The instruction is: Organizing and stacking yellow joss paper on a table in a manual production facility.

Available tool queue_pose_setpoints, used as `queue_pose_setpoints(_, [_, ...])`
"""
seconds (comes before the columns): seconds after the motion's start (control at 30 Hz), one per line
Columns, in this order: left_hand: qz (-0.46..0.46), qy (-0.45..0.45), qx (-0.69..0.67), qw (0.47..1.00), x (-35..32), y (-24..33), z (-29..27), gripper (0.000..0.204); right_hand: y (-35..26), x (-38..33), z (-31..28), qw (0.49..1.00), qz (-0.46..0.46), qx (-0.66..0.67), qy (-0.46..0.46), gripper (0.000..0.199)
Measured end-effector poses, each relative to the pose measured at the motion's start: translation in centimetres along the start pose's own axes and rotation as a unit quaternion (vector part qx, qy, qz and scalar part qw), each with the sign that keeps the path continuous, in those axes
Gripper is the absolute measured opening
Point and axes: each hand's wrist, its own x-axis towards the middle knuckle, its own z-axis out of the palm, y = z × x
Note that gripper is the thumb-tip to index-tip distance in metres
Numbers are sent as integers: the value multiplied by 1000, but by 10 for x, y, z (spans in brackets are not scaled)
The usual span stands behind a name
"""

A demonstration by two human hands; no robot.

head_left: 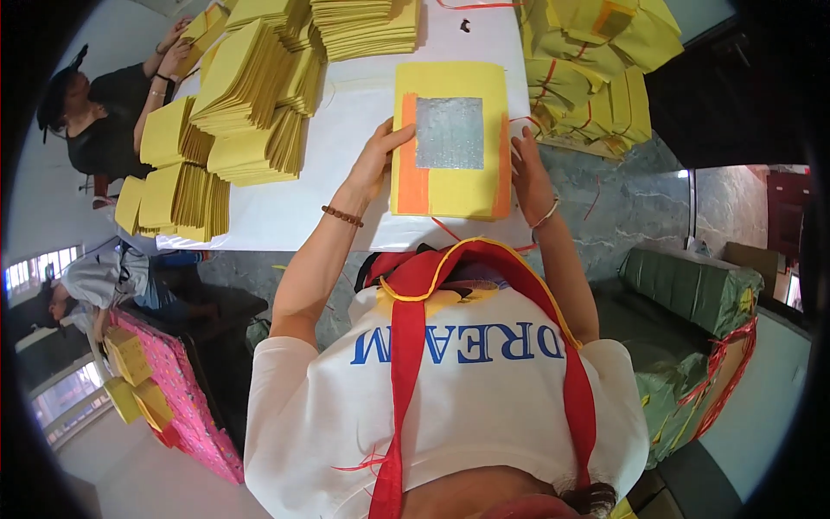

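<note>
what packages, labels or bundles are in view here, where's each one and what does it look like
Yellow paper sheet: flat on the white table between left hand and right hand; rectangular, orange side bands, silver foil square.
Folded yellow paper stacks: table's left and far side.
Tied yellow bundles: far right, red string.
Green wrapped package: right, off the table.
Pink patterned package: lower left.

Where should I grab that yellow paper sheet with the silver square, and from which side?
Take the yellow paper sheet by its long side edges, probably one from each side. It lies flat on the white table, so its face offers no purchase. The left hand and right hand already rest at those orange-banded edges, clear of the silver foil square. Slide fingers under an edge to lift.
</note>
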Motion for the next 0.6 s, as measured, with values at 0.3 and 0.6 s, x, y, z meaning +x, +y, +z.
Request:
queue_pose_setpoints(0.3, [14,-4,-145,989,-15,-14,29,73,12,8,23,975,-1,170,-144,51])
queue_pose_setpoints(0.6, [33,-30,-150,988,5,-39,21,75,4,16,9,982,13,110,-152,61])
